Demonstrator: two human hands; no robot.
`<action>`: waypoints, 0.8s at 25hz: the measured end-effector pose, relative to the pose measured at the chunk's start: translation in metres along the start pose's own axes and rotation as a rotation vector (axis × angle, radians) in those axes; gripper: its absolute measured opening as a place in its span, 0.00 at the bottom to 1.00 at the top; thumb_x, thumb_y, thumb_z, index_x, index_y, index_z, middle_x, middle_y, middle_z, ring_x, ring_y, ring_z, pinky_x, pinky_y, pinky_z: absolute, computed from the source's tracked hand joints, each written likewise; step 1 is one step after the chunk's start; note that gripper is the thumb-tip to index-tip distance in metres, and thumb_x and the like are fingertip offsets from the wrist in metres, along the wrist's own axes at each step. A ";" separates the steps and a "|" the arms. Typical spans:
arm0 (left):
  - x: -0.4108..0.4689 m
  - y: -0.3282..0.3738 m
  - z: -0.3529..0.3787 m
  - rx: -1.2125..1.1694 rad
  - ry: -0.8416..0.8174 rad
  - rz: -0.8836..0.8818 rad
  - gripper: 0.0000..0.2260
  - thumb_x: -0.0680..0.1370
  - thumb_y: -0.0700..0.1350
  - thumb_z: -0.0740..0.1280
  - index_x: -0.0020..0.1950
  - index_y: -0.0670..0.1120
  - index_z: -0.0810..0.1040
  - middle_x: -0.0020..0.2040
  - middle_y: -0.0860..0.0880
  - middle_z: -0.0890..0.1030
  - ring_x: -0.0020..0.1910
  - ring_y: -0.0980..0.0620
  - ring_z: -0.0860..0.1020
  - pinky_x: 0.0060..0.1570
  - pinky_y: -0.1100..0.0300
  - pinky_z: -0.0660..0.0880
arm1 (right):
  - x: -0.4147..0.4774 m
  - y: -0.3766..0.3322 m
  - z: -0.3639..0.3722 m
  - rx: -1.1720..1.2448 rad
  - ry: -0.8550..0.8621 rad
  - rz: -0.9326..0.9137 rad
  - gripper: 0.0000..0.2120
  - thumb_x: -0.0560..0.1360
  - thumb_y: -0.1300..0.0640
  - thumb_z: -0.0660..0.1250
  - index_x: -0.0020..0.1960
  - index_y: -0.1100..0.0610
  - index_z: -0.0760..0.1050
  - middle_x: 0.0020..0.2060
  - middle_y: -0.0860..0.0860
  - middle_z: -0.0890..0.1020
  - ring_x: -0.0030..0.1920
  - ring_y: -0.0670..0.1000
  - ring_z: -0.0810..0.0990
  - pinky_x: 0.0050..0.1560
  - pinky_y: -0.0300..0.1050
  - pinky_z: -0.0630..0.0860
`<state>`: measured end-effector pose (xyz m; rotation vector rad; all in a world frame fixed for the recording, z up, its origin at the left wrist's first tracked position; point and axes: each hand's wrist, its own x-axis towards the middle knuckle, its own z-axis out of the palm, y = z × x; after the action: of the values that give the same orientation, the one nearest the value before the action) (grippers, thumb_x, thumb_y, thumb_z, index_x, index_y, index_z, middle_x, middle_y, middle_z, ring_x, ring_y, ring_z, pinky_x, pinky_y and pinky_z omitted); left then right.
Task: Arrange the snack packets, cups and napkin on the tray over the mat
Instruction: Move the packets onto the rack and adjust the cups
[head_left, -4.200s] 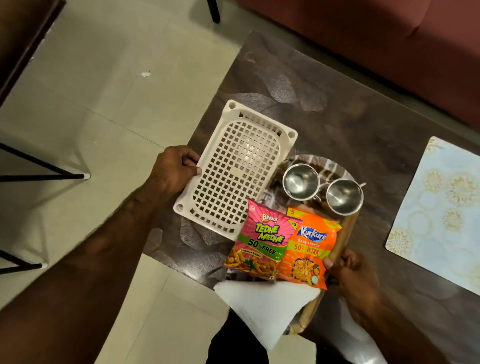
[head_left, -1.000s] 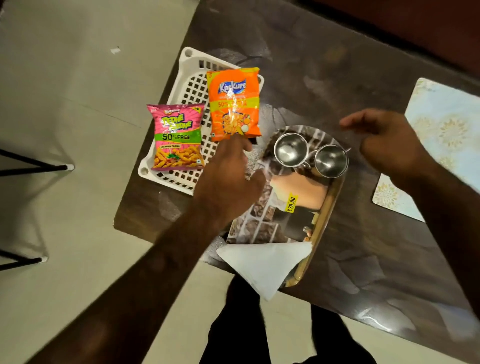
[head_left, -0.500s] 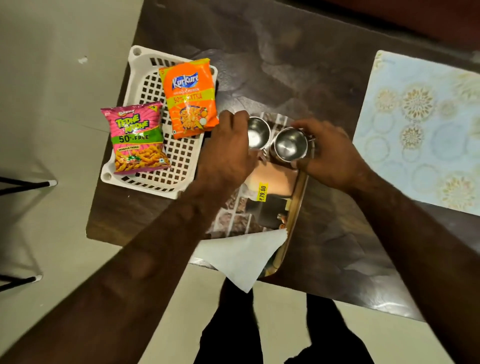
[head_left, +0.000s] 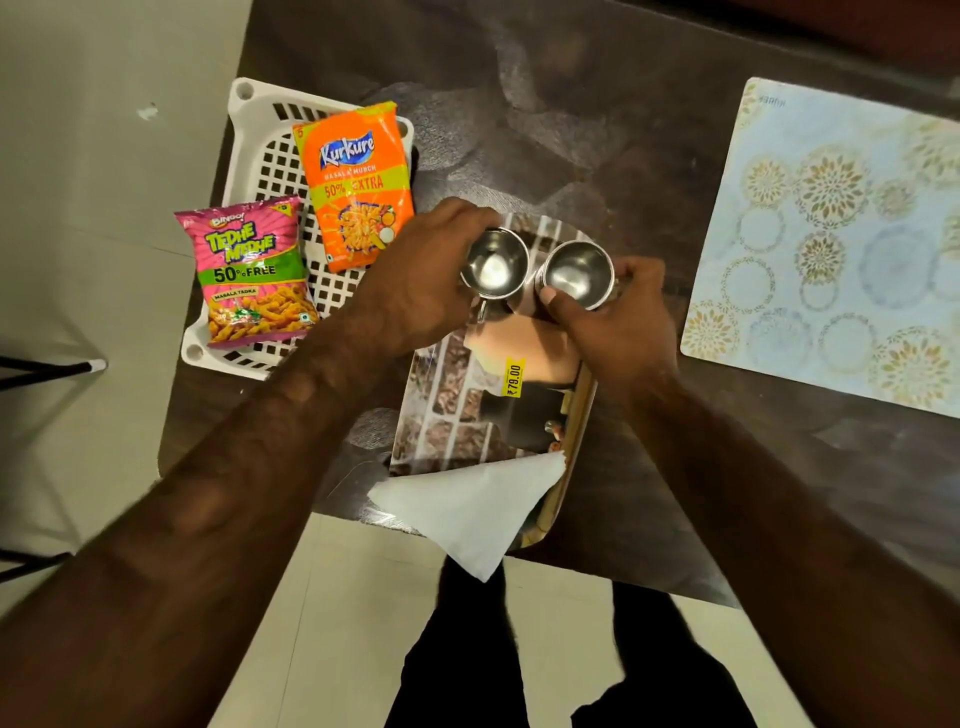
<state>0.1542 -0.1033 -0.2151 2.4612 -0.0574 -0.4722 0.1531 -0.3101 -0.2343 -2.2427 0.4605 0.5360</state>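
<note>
The left hand (head_left: 415, 291) wraps its fingers around the left steel cup (head_left: 494, 265), and the right hand (head_left: 618, 317) grips the right steel cup (head_left: 577, 273) with thumb on the near rim and fingers curled round the far side. Both cups look empty and stand side by side at the 12 o'clock end of the printed tray (head_left: 467, 405), which rests on the dark table (head_left: 649, 493). A white napkin (head_left: 472, 509) lies at the tray's 6 o'clock end, its corner hanging past the table edge. At 10 o'clock from the cups, a white lattice basket (head_left: 260, 150) carries the orange Kurkure packet (head_left: 358, 187) and the pink Tedhe Medhe packet (head_left: 249, 270), lying flat beside each other. The patterned mat (head_left: 831, 239) lies bare at 3 o'clock, apart from the tray.
</note>
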 end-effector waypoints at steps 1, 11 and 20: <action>-0.002 -0.001 0.000 -0.039 0.014 -0.010 0.33 0.69 0.35 0.75 0.73 0.43 0.71 0.69 0.42 0.74 0.68 0.42 0.73 0.67 0.51 0.69 | 0.000 -0.001 0.000 0.050 -0.003 0.087 0.31 0.67 0.37 0.75 0.60 0.48 0.65 0.45 0.43 0.80 0.46 0.49 0.83 0.51 0.51 0.81; -0.006 -0.009 0.011 -0.109 0.065 -0.034 0.35 0.69 0.43 0.79 0.74 0.45 0.71 0.68 0.44 0.75 0.68 0.46 0.73 0.66 0.54 0.70 | 0.010 -0.005 -0.037 -0.254 -0.247 -0.298 0.44 0.67 0.47 0.79 0.77 0.46 0.62 0.68 0.53 0.68 0.61 0.48 0.73 0.57 0.45 0.73; -0.005 -0.011 0.023 -0.190 0.193 -0.062 0.32 0.68 0.40 0.78 0.71 0.46 0.74 0.64 0.45 0.77 0.61 0.56 0.72 0.55 0.79 0.62 | 0.007 -0.004 -0.018 -0.230 -0.050 -0.286 0.33 0.68 0.47 0.76 0.71 0.47 0.70 0.65 0.54 0.72 0.54 0.46 0.72 0.54 0.43 0.72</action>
<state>0.1410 -0.1072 -0.2373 2.3139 0.1378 -0.2514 0.1656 -0.3222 -0.2240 -2.4533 0.0502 0.5141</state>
